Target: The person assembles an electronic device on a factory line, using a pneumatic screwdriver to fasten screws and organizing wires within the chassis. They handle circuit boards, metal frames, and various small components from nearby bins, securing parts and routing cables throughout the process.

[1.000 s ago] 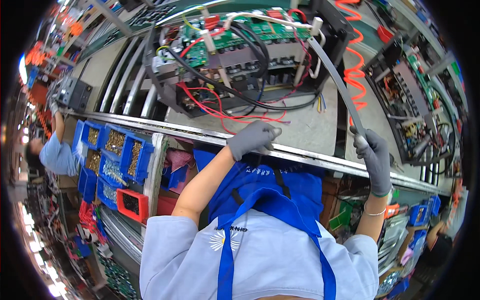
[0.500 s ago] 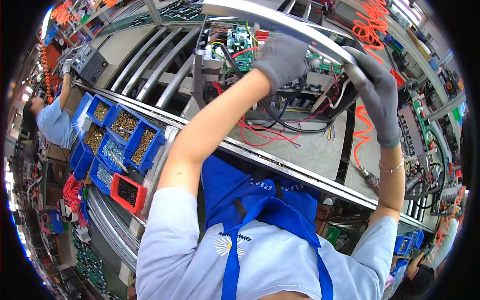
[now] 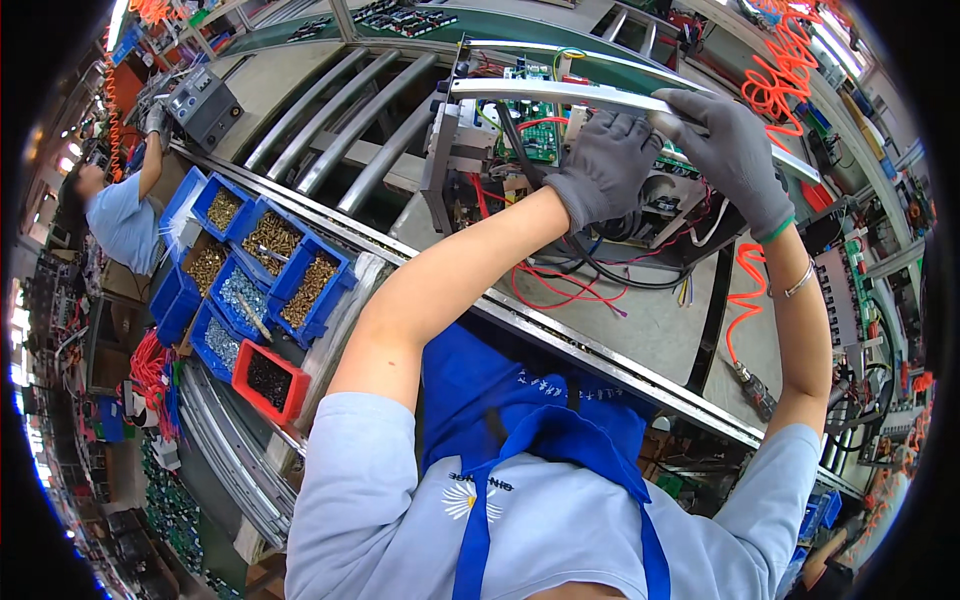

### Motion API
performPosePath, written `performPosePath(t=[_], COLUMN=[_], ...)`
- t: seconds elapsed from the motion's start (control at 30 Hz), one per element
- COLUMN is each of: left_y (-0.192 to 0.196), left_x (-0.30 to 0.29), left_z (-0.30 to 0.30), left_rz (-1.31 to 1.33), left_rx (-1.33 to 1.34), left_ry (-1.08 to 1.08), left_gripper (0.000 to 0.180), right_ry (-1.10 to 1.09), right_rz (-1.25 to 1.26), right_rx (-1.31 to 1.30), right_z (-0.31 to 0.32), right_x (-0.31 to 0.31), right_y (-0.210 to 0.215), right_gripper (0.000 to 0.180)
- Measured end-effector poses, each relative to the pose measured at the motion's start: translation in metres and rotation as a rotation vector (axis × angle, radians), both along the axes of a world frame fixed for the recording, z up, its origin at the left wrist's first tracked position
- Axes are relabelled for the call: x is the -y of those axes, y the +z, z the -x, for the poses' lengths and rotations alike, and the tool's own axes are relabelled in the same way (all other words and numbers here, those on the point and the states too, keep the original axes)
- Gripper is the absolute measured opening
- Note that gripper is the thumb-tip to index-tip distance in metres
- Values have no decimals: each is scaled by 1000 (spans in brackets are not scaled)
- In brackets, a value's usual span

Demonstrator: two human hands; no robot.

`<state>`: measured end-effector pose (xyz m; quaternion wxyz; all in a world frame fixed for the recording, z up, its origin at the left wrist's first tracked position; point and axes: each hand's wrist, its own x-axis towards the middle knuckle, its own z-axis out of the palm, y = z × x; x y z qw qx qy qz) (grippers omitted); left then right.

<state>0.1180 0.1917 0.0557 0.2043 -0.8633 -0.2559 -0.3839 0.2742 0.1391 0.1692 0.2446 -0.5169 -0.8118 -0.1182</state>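
Observation:
An open electrical unit [image 3: 440, 170] stands on the bench in front of me, its side panel dark and upright. Inside it are a green circuit board [image 3: 541, 146], black cables and red wires. A long silver metal frame [image 3: 545, 92] lies across the top of the unit. My right hand [image 3: 738, 155], in a grey glove, is closed round the frame near its right end. Under the near bar, my gloved left hand [image 3: 608, 170] rests over the inner parts with its fingers stretched out. What its fingertips touch is hidden.
Blue bins [image 3: 305, 290] of screws and a red bin [image 3: 268, 384] of dark small parts stand at the left. Metal rollers [image 3: 335, 130] run behind them. A power tool [image 3: 752, 388] hangs on an orange coiled hose at the right. A co-worker [image 3: 125, 215] handles a grey box [image 3: 204, 108] far left.
The silver frame has come down from a raised, tilted position onto the unit. My right hand has moved down with it, and my left hand has shifted lower, its fingers now stretched out.

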Motion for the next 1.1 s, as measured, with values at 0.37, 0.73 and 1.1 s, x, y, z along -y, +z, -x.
performPosePath(t=[0.37, 0.73, 1.1], left_y=[-6, -23, -17], left_x=[6, 22, 23], left_z=[-1, 13, 8], left_rz=[67, -163, -71], left_rx=[-70, -161, -130], left_ry=[8, -15, -74], left_gripper=[57, 53, 54], right_ry=[60, 47, 82], right_rz=[97, -57, -149], right_rx=[-99, -37, 38], right_z=[-9, -9, -8], right_x=[-22, -22, -31], right_y=[-32, -42, -39], right_gripper=[42, 36, 42])
